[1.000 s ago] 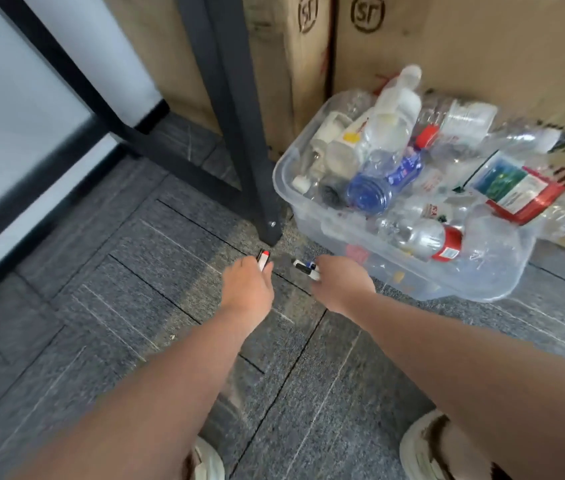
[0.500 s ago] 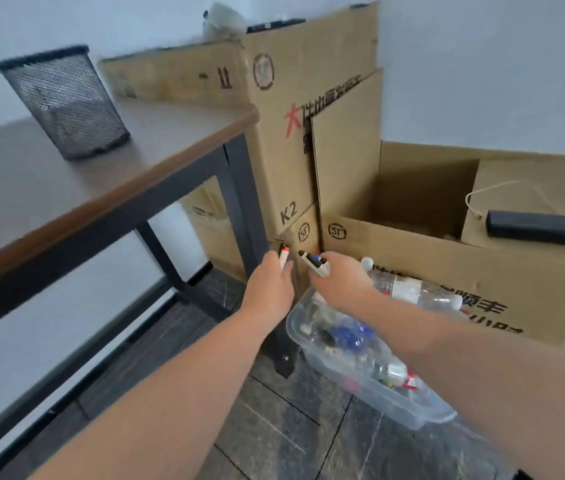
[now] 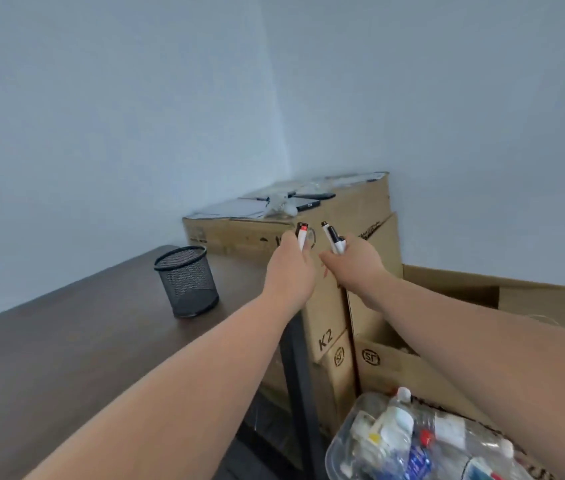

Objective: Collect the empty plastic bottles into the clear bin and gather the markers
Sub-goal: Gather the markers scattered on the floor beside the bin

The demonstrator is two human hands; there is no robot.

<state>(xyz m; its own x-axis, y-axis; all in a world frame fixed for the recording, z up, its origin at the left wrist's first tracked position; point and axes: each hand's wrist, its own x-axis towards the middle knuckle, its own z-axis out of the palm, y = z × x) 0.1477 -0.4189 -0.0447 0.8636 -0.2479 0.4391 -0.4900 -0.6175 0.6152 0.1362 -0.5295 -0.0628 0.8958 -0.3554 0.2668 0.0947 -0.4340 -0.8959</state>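
My left hand (image 3: 290, 265) grips a white marker with a red band (image 3: 302, 237), held upright over the right end of the table. My right hand (image 3: 357, 261) grips white markers with dark caps (image 3: 333, 240), close beside the left hand. A black mesh pen cup (image 3: 187, 282) stands on the dark wooden table (image 3: 66, 348), to the left of both hands. The clear bin (image 3: 338, 448) sits on the floor at the lower right, filled with several empty plastic bottles (image 3: 395, 424).
Stacked cardboard boxes (image 3: 329, 337) stand behind the table's right end, with flat items and dark devices on top (image 3: 295, 202). An open cardboard box (image 3: 482, 299) lies to the right. A black table leg (image 3: 300, 393) drops beside the bin. Grey walls meet in the corner.
Both hands rose from floor level to above the table top, each carrying its markers. My view swung upward from the floor and bin to the table, pen cup and wall.
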